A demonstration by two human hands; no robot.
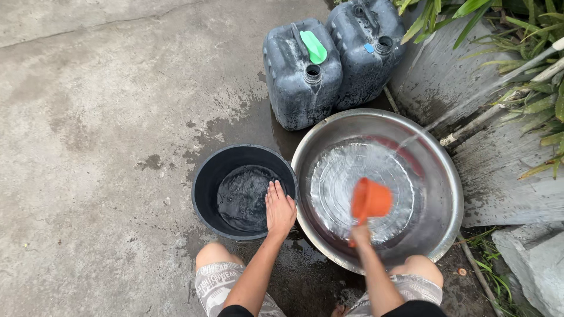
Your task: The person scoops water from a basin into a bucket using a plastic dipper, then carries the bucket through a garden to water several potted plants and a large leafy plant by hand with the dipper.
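My left hand [279, 210] rests flat on the near right rim of a black bucket [207, 182], fingers spread over the dark water inside. My right hand [360, 233] grips the handle of an orange plastic scoop [371, 199], held over a large shiny metal basin [446, 194] with shallow water in it. A thin stream of water falls into the basin from a pipe [499, 108] at the right. The bucket and basin touch side by side in front of my knees.
Two dark grey jerrycans [299, 88] [364, 53] stand behind the basin, one with a green funnel [314, 47] on top. The concrete floor is wet around them. A low concrete wall, plants and stones lie on the right.
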